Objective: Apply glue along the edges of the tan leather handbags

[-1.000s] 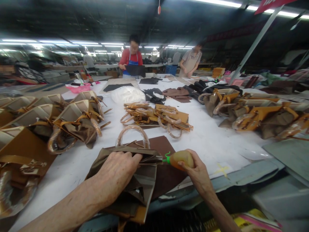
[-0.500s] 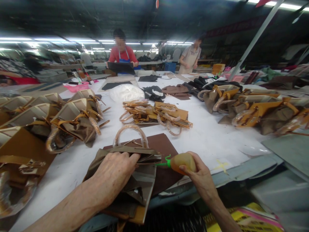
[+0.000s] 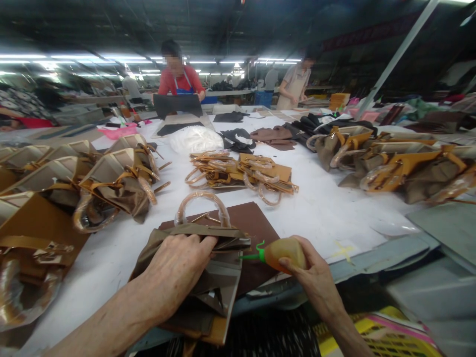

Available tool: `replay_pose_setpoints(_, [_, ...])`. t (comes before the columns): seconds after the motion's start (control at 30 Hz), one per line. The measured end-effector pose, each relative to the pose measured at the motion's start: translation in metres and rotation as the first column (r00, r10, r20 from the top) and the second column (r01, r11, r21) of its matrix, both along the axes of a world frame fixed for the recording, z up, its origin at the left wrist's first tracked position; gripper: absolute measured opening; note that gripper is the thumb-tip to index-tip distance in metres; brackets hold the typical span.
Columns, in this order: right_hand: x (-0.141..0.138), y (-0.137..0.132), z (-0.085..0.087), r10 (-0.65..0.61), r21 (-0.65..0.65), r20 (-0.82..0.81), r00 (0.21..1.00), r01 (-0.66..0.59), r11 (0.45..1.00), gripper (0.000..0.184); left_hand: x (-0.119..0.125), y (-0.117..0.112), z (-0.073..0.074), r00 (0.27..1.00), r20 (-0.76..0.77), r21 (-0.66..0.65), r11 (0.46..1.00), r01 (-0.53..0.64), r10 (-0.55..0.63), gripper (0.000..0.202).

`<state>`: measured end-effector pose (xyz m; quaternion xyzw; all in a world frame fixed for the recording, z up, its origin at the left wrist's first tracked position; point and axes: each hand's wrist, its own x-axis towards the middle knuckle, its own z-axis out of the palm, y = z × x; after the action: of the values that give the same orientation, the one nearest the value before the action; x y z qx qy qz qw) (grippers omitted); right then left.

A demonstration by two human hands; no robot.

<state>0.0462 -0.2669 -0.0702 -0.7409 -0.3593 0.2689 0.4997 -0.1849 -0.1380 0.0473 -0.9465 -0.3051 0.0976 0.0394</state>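
Observation:
My left hand (image 3: 182, 272) is closed on the upper edge of a brown handbag (image 3: 219, 275), which lies partly over the table's front edge. A round handle (image 3: 203, 198) wrapped in clear plastic stands up behind that hand. My right hand (image 3: 310, 267) grips a squeeze bottle (image 3: 284, 254) of amber liquid, tilted on its side. Its green nozzle (image 3: 255, 257) points left, with the tip at the bag's right edge; whether it touches, I cannot tell. Under the bag lies a dark brown flat sheet (image 3: 256, 223).
Tan and brown bags stand in rows at the left (image 3: 107, 183) and right (image 3: 401, 163). A pile of tan pieces with wrapped handles (image 3: 241, 171) lies mid-table. Behind it are a white plastic bundle (image 3: 197, 140) and dark cloth pieces. Two people work across the table. A yellow basket (image 3: 386, 337) is below right.
Both hands keep nearly the same hold and place. The view has shifted slightly. The person in red across the table has lowered and moved a dark panel a little left.

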Motion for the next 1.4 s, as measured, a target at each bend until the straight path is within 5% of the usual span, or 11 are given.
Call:
replay_pose_setpoints(1.03, [-0.007, -0.027, 0.003, 0.052, -0.061, -0.197, 0.979, -0.065, 0.996, 0.046, -0.015, -0.024, -0.01, 0.998, -0.042, -0.109, 0.993, 0.038, -0.043, 0.038])
replay_pose_setpoints(1.4, [-0.013, -0.012, 0.009, -0.019, -0.061, -0.021, 1.0, 0.018, 0.998, 0.04, -0.014, -0.025, -0.009, 0.996, -0.084, -0.109, 0.994, 0.001, -0.01, 0.039])
